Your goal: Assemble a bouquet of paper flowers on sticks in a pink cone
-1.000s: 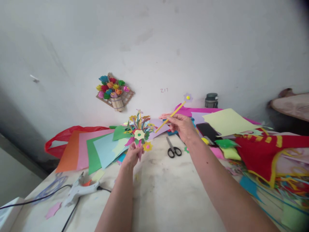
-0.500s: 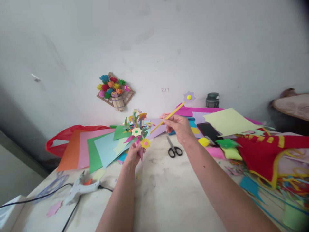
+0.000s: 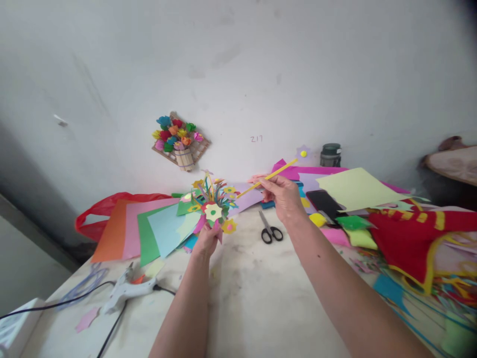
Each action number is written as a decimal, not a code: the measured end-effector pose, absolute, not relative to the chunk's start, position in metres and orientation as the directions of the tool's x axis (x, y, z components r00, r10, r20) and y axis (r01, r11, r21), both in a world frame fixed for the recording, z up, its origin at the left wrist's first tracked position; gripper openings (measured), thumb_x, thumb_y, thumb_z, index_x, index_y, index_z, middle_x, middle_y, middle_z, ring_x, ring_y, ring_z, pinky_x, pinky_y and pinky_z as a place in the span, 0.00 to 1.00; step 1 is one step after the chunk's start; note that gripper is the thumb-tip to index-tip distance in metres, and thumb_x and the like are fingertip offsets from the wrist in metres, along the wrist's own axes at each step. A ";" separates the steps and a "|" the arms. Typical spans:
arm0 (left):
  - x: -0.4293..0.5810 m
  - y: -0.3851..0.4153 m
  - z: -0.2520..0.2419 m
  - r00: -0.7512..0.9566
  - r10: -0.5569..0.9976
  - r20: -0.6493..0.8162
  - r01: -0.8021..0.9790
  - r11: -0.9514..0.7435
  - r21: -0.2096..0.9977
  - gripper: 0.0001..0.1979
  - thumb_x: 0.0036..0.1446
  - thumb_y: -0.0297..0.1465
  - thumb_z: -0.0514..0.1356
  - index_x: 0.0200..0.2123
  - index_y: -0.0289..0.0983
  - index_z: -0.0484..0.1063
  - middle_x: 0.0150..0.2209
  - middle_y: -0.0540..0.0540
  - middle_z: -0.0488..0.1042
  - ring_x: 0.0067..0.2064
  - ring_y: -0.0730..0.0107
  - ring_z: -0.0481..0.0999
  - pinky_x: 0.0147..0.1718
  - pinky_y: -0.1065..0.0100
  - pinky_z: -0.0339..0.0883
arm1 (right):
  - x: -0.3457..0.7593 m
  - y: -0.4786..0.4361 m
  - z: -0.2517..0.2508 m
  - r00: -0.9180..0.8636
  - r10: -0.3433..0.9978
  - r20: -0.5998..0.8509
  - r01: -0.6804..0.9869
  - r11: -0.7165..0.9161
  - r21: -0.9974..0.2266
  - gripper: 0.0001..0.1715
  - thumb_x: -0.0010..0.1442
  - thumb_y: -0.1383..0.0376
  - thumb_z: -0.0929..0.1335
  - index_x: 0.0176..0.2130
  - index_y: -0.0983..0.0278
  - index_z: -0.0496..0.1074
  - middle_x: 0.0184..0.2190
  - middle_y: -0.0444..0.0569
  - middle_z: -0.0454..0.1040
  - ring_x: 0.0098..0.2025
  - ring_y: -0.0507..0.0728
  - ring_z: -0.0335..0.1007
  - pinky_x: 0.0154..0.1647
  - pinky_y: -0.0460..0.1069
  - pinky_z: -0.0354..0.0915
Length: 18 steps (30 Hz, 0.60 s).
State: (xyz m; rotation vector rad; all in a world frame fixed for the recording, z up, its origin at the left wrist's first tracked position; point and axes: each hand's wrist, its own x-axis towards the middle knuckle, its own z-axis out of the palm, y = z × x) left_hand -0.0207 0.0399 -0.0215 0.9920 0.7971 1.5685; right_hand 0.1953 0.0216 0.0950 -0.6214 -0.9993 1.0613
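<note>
My left hand (image 3: 207, 239) is closed round the pink base of a paper flower bouquet (image 3: 213, 213), lifted above the table left of centre. Its blooms are white, yellow and other colours among thin strips. My right hand (image 3: 285, 196) pinches a yellow paper stem (image 3: 280, 170) that slants up to the right. At the stem's upper end is a pale purple flower (image 3: 303, 153) with a yellow centre. The stem's lower end points at the bouquet's right side; whether they touch is unclear.
Black-handled scissors (image 3: 271, 234) lie between my forearms. A white glue gun (image 3: 128, 291) with a cord is at left, near coloured sheets (image 3: 128, 223). At right are a phone (image 3: 323, 203), red cloth (image 3: 402, 238) and paper scraps.
The bouquet has tilted, so its blooms face more toward me. My right hand, with the yellow stem and purple flower, has shifted slightly right. The whole view has moved a little.
</note>
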 end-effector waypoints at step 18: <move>-0.030 0.056 -0.038 -0.059 0.936 0.346 -0.147 -0.351 0.925 0.30 0.36 0.30 0.69 0.47 0.37 0.68 0.49 0.39 0.73 0.49 0.51 0.72 0.45 0.56 0.68 | 0.189 0.024 0.088 0.134 0.910 0.394 -0.338 0.415 -0.845 0.10 0.43 0.61 0.72 0.20 0.65 0.71 0.11 0.40 0.65 0.16 0.47 0.58 0.17 0.43 0.55</move>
